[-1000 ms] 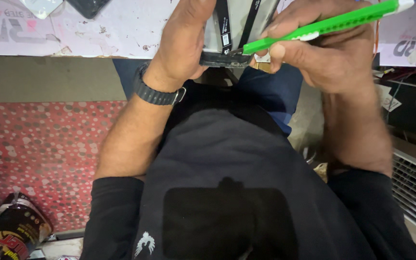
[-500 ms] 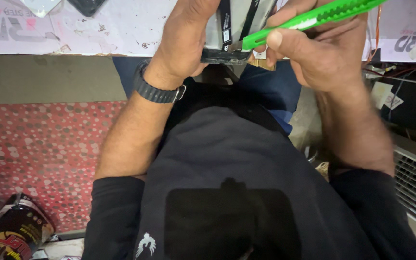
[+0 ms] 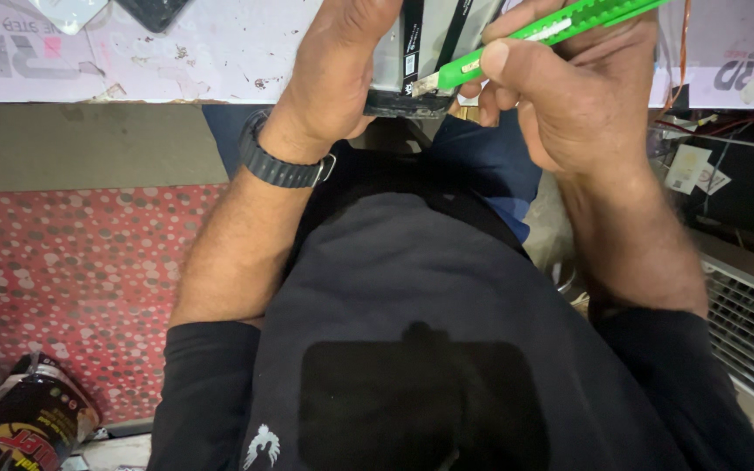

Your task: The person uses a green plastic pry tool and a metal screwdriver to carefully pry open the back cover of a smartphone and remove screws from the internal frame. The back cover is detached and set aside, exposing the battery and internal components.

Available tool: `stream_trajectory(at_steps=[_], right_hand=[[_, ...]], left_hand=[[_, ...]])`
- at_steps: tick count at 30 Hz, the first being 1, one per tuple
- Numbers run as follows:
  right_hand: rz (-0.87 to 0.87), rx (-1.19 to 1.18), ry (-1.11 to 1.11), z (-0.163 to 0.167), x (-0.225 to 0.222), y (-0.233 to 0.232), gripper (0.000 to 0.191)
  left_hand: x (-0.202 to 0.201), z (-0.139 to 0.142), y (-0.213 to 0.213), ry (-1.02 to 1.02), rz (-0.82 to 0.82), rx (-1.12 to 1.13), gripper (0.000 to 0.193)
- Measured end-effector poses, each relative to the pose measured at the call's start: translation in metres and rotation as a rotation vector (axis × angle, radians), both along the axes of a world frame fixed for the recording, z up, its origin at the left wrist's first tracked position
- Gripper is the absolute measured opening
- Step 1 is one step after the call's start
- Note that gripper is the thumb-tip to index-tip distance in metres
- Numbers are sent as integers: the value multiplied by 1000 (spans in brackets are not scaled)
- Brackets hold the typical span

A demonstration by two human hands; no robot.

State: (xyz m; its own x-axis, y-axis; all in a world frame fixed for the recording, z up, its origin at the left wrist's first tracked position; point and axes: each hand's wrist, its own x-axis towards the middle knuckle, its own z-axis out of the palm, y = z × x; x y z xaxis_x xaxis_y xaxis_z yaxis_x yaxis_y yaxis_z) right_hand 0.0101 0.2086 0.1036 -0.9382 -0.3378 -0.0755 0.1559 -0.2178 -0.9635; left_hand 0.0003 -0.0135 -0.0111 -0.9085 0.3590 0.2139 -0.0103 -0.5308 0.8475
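My left hand point(image 3: 338, 65) grips a flat dark device point(image 3: 416, 74), a phone-like slab with its back open, at the near edge of the white worktable point(image 3: 176, 61). My right hand point(image 3: 582, 87) is closed around a bright green utility knife point(image 3: 560, 26). The knife's metal tip touches the lower edge of the device. A dark watch point(image 3: 277, 161) sits on my left wrist. My black shirt fills the lower middle of the view.
A red dotted floor mat point(image 3: 72, 279) lies at the left, with a black and yellow packet point(image 3: 20, 427) at its near corner. Wires and a dark box point(image 3: 734, 166) sit at the right, above a white grille point(image 3: 752, 323). Another dark phone point(image 3: 150, 10) lies at the table's far side.
My right hand and the green knife have moved up and tilted, and the blade tip has stayed at the device's lower edge. My left hand keeps its hold.
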Motion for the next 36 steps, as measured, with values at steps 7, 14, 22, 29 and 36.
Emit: stream_trajectory(at_steps=[7,14,22,29,36], right_hand=[[0,-7,26,-2,-1,-2,9],[40,-55,-73,1,-5,1,7],[1,-78,84,0,-2,20,8],[17,-30,267,-13,8,37,14],[59,-44,253,-21,5,41,13]], left_hand=[[0,-3,1,-144,-121,212,41],[0,-1,3,-204,-117,228,39],[-2,33,3,-171,-211,266,56],[-7,46,7,-132,-225,250,65],[-6,46,6,-90,-218,196,66]])
